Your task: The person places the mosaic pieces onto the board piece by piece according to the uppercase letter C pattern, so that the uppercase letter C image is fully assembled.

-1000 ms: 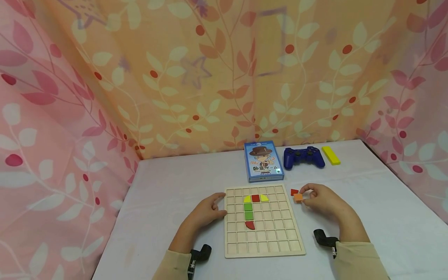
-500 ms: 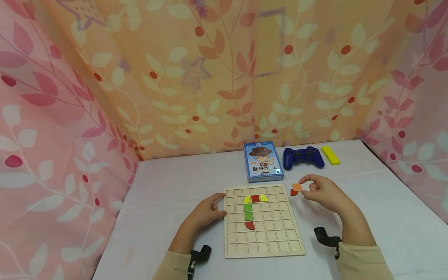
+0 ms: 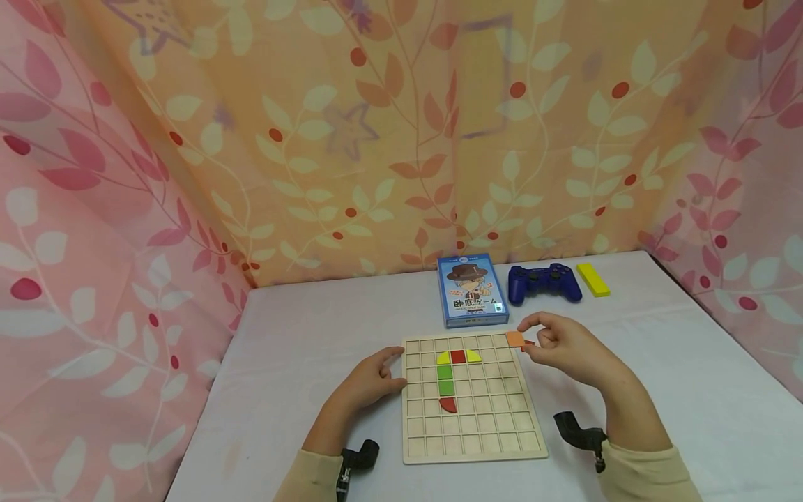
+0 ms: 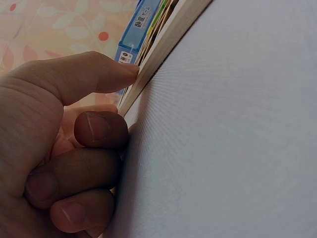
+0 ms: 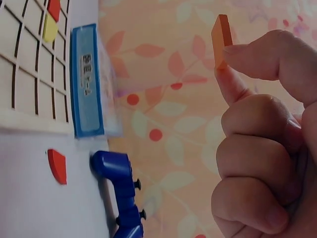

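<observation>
My right hand (image 3: 571,352) pinches an orange square tile (image 3: 515,339) between thumb and index finger, above the top right corner of the wooden grid board (image 3: 495,422). In the right wrist view the tile (image 5: 221,42) is held up on edge, the other fingers curled. A red quarter-round piece (image 5: 58,166) lies on the table beside the board, mostly hidden by the hand in the head view. My left hand (image 3: 366,380) touches the board's left edge with thumb and index finger. On the board sit red (image 3: 458,356), yellow and green (image 3: 445,372) pieces.
Behind the board lies a blue card game box (image 3: 473,289). To its right are a dark blue game controller (image 3: 544,283) and a yellow bar (image 3: 592,279). White cloth covers the table (image 3: 282,335), and patterned curtains stand around it.
My right hand has lifted the orange tile from beside the red piece and carried it left to the board's top right corner. The left hand has stayed at the board's edge.
</observation>
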Demonstrator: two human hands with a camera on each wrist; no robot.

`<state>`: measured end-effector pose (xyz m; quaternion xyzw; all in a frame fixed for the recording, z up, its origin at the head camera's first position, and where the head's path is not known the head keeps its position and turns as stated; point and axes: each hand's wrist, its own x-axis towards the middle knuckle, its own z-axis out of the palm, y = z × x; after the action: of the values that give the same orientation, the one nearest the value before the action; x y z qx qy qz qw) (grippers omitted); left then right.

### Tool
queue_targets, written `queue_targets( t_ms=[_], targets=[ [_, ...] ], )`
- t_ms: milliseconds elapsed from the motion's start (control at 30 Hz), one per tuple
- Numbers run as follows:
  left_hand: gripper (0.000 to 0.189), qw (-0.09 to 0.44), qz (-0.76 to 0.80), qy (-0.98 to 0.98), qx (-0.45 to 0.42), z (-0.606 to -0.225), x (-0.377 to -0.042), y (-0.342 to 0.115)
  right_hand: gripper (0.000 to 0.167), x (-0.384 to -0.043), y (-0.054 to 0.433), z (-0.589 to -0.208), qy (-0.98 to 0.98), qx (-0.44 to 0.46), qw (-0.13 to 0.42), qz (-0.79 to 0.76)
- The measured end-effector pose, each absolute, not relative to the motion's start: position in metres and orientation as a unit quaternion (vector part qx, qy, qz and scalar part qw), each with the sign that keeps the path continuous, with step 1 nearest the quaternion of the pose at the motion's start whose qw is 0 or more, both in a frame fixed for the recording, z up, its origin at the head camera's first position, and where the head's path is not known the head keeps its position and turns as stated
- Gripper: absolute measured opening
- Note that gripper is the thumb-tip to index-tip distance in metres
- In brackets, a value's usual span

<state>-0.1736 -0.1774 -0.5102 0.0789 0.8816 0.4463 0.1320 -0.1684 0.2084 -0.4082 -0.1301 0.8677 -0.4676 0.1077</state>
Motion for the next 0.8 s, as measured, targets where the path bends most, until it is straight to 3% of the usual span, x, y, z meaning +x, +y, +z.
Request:
queue_targets(
  t_ms=[800],
  targets=[
    [0.068, 0.13, 0.445, 0.883, 0.074, -0.508, -0.172, -0.176, 0.025, -0.158, 0.151, -0.423, 0.869, -0.214, 0.163, -0.416]
  ],
)
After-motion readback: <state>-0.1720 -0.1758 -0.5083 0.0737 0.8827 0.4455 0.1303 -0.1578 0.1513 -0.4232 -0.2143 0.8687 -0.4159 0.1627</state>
